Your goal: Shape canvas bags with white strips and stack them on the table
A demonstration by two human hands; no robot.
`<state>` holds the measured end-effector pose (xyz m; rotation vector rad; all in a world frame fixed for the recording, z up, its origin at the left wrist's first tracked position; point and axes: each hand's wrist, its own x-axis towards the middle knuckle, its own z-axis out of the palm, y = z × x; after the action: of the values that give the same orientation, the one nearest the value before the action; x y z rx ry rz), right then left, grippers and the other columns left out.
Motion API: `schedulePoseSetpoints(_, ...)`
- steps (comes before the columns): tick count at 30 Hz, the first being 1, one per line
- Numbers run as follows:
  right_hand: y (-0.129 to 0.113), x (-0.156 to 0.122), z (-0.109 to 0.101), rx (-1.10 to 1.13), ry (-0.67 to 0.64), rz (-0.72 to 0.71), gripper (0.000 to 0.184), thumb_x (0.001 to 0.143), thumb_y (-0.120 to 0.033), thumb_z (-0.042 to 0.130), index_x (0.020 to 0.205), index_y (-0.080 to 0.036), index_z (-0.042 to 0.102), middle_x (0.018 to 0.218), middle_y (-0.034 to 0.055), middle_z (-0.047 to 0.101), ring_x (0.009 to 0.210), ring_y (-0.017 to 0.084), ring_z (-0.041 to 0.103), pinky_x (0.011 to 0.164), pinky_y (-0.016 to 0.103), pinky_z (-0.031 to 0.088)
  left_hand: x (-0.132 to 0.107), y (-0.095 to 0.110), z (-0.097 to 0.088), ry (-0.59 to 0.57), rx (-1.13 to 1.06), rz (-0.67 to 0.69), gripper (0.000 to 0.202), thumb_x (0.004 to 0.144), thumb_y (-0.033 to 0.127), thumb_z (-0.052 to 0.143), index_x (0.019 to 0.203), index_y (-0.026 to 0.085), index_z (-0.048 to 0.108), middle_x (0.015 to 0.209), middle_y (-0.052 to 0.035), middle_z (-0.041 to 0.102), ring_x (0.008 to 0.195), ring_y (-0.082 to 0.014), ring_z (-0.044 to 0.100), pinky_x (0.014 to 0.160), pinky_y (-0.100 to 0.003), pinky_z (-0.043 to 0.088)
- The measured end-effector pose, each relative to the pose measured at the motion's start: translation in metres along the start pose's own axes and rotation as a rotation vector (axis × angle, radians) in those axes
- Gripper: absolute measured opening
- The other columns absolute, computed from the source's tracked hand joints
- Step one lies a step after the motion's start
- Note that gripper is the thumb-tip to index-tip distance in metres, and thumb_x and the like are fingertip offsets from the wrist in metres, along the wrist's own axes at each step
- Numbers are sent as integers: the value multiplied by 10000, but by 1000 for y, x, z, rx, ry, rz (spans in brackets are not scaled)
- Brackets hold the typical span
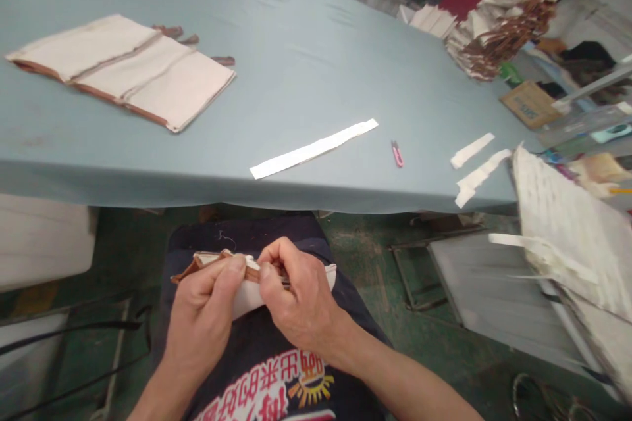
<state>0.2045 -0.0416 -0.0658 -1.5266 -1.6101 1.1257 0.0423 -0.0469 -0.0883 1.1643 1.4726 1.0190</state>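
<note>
Over my lap I hold a folded white and brown fabric piece [246,300]. My left hand [205,306] pinches its upper brown edge between thumb and fingers. Close beside it, my right hand [302,296] is closed on the same edge, fingers curled in. A bit of white material shows between the two hands; what exactly the right fingertips grip is hidden. On the table ahead lie a long white strip [313,148] and small pink thread snips [397,154].
A stack of white fabric panels with brown edging [121,66] lies on the blue-green covered table [276,79] at left. White scraps [476,174] sit at its right end. Farther back is a bundled pile of similar pieces [501,29] near a cardboard box [530,105].
</note>
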Motion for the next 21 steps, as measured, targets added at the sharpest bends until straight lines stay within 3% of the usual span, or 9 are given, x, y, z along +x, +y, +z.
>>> schedulePoseSetpoints(4, 14, -10, 3, -13, 92, -137, 166, 976, -238, 520, 1000, -216, 683, 819, 5, 705, 677, 164, 630, 700, 306, 447, 5, -15, 6, 43, -88, -97, 590, 1014, 652, 618, 616, 219, 658, 580, -6, 589, 497, -164, 483, 437, -272, 421)
schedulePoseSetpoints(7, 21, -21, 0, 31, 70, -121, 130, 1029, -295, 581, 982, -221, 677, 812, -3, 692, 664, 154, 603, 683, 286, 459, 8, -20, -3, -39, -111, -104, 564, 991, 665, 705, 673, 200, 725, 701, -50, 730, 632, -210, 626, 530, -278, 529)
schedulePoseSetpoints(10, 27, -29, -6, 44, -38, -109, 94, 999, -295, 625, 919, -244, 620, 799, -17, 641, 671, 155, 548, 701, 291, 455, 10, -24, -13, -81, -174, -150, 530, 1033, 635, 686, 771, 186, 790, 744, -62, 771, 719, -265, 702, 599, -317, 597)
schedulePoseSetpoints(13, 35, -29, -13, 196, -202, -18, 62, 956, -293, 624, 930, -257, 581, 776, -43, 575, 658, 146, 493, 666, 277, 436, 13, -25, -15, -35, -180, -173, 535, 1061, 633, 640, 785, 197, 782, 659, -39, 717, 611, -239, 653, 544, -322, 566)
schedulePoseSetpoints(16, 44, -10, -24, 263, -282, 70, 102, 977, -347, 620, 983, -246, 626, 783, -40, 605, 672, 145, 532, 656, 265, 453, 17, -19, -12, 58, 51, -3, 567, 1071, 634, 610, 698, 220, 714, 625, -16, 654, 593, -207, 607, 553, -298, 508)
schedulePoseSetpoints(19, 47, 31, -32, -33, -31, -8, 141, 951, -357, 722, 994, -230, 680, 861, 5, 721, 755, 175, 639, 761, 305, 522, 19, -12, -10, 168, 305, 182, 537, 1093, 546, 589, 660, 235, 650, 626, 12, 583, 596, -179, 562, 600, -288, 470)
schedulePoseSetpoints(21, 45, 66, -32, -281, 129, -139, 160, 969, -349, 761, 1055, -219, 721, 1047, 79, 802, 966, 236, 719, 931, 365, 563, 19, -12, -11, 185, 368, 229, 520, 1113, 506, 555, 676, 238, 640, 643, 19, 580, 591, -170, 544, 594, -285, 449)
